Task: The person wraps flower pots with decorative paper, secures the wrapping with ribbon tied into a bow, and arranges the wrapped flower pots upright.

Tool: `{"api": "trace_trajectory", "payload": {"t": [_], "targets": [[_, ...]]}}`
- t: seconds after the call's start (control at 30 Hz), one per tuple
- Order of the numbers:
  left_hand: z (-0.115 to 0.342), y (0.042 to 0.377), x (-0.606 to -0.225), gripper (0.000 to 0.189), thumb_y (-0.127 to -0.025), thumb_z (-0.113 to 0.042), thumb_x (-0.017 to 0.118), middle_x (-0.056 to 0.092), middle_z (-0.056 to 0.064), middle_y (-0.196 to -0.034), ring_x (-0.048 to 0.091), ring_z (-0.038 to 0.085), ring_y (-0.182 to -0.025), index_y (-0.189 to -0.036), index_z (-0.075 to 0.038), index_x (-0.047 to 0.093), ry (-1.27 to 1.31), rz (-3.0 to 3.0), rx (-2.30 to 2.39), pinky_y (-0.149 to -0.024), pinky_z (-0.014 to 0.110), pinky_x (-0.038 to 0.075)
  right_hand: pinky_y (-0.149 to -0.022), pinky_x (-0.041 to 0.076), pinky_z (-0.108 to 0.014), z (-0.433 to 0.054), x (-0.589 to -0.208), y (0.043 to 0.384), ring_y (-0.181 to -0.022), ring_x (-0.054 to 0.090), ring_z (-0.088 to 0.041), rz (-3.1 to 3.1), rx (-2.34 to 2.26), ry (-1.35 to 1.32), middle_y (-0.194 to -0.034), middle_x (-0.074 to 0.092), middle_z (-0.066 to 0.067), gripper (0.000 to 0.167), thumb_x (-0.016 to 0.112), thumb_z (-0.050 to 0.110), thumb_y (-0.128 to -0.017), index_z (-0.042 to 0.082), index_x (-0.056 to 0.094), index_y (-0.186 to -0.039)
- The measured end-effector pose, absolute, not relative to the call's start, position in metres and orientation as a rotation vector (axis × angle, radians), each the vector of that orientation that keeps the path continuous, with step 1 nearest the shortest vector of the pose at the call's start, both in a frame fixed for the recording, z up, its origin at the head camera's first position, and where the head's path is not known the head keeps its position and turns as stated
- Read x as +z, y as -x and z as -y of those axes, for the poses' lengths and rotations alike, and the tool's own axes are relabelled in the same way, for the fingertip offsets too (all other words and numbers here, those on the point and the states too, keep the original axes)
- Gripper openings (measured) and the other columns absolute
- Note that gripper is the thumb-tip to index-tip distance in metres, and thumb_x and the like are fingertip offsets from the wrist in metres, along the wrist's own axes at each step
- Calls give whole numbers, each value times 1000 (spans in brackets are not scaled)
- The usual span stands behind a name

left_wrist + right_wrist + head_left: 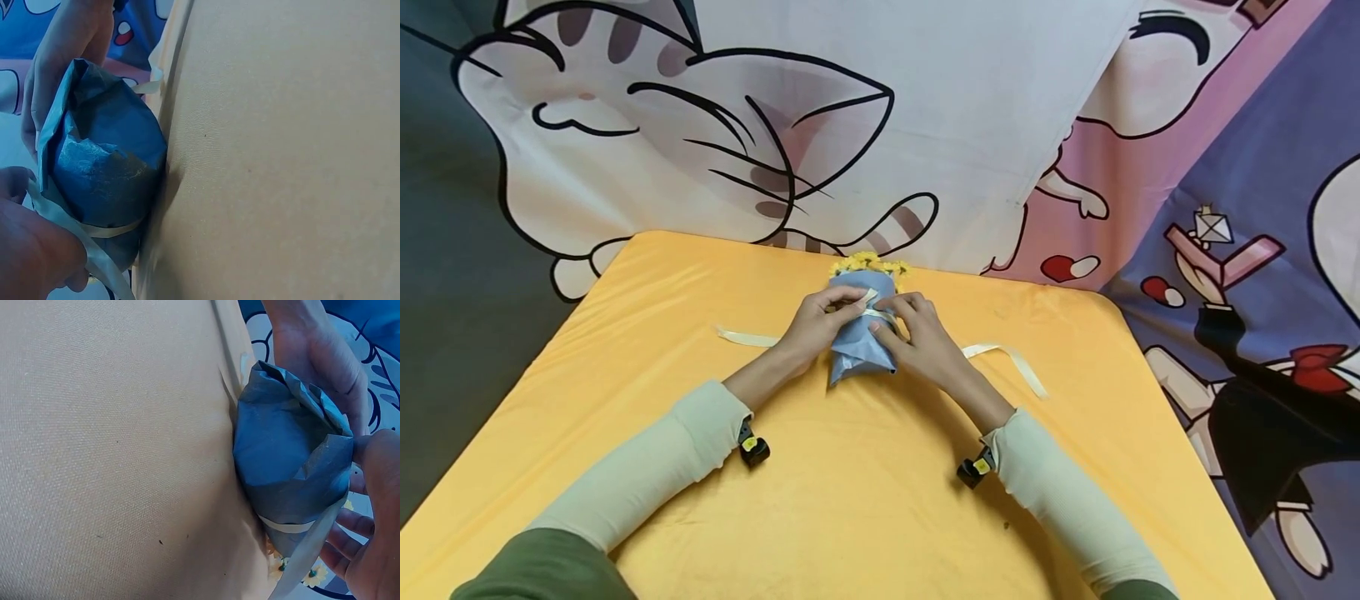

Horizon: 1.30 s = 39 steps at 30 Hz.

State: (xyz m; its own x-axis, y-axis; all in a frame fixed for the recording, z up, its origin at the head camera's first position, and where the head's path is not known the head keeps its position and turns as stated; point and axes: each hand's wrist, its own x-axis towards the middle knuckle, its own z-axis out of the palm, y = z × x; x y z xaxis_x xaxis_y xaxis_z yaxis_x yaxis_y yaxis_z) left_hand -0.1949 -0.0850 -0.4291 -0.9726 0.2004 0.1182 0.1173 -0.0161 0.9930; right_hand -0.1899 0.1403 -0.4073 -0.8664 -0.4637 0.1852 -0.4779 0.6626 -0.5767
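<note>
A small bouquet of yellow flowers (pixel 868 262), wrapped in blue paper (pixel 863 337), lies on the yellow-covered table with its blooms pointing away. A cream ribbon (pixel 111 231) circles the wrap, and its long tails run out to both sides. My left hand (pixel 822 323) pinches the ribbon over the top of the wrap. From the other side my right hand (pixel 925 340) holds the ribbon too, thumb and fingers curled against the paper. In the right wrist view, a ribbon length (pixel 312 547) passes by the right hand's fingers (pixel 340 547). The exact crossing of the ribbon is hidden by the fingers.
One ribbon tail (pixel 748 338) lies on the table left of the bouquet, another tail (pixel 1015 367) at right. The yellow tablecloth (pixel 820 517) spreads around. Behind it hangs a cartoon cat backdrop (pixel 970 125), with a purple printed cloth (pixel 1247 225) to the right.
</note>
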Motion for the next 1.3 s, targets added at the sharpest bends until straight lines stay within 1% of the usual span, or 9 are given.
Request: {"api": "trace_trajectory", "payload": {"t": [0.1,0.47,0.63,0.77,0.87,0.93,1.03,1.17,1.3], "targets": [[83,195,-430,35,-115,-14,67,71,15,-141,64,10,-113,-148,-5,72,-365,-2197,2141,-94,14,55,-121,49,-63,-141,-407,189,-146,52,-39,2852,999,-796,-152,56,-16,42,61,45,-117,19,66,-150],[82,193,-432,35,-117,-9,62,66,18,-147,61,12,-120,-150,-5,71,-367,-2240,2104,-95,13,53,-117,51,-62,-141,-409,189,-144,53,-38,2873,998,-781,-154,55,-15,45,59,49,-117,21,65,-153],[81,194,-432,33,-114,-13,68,69,7,-132,59,13,-111,-146,-5,72,-342,-2225,2152,-92,17,52,-117,51,-63,-140,-408,188,-144,53,-38,2873,1006,-782,-154,55,-14,45,58,50,-117,22,65,-152],[80,195,-429,26,-111,-19,72,67,-5,-113,58,13,-107,-127,1,74,-325,-2124,2263,-94,24,49,-117,51,-63,-140,-408,188,-144,52,-38,2867,1012,-785,-154,55,-15,44,59,48,-117,21,65,-152],[80,196,-426,27,-111,-22,70,71,-8,-110,61,12,-112,-117,5,73,-335,-2097,2320,-100,28,47,-117,51,-63,-140,-408,189,-144,52,-39,2866,1009,-785,-154,55,-15,45,59,48,-117,20,65,-152],[80,197,-424,28,-111,-20,68,75,-8,-114,63,11,-116,-117,6,73,-362,-2094,2361,-104,28,47,-117,51,-63,-140,-408,190,-145,52,-39,2867,1007,-783,-155,55,-16,46,59,48,-117,19,64,-152],[79,197,-422,24,-110,-15,67,76,-7,-116,65,11,-113,-120,7,71,-409,-2120,2412,-101,26,51,-118,50,-63,-140,-409,191,-145,52,-39,2869,1003,-778,-155,55,-15,47,59,49,-117,20,64,-153],[77,197,-420,24,-110,-11,66,74,-3,-118,63,9,-107,-127,6,69,-469,-2124,2457,-97,24,54,-118,50,-63,-140,-409,191,-144,52,-39,2866,1011,-773,-154,55,-16,47,59,49,-116,20,64,-153],[75,196,-420,30,-113,-13,61,75,20,-135,67,7,-118,-134,7,69,-505,-2098,2448,-108,24,53,-116,51,-62,-140,-410,190,-142,53,-39,2866,1011,-775,-153,55,-16,46,59,48,-117,20,64,-153]]}}
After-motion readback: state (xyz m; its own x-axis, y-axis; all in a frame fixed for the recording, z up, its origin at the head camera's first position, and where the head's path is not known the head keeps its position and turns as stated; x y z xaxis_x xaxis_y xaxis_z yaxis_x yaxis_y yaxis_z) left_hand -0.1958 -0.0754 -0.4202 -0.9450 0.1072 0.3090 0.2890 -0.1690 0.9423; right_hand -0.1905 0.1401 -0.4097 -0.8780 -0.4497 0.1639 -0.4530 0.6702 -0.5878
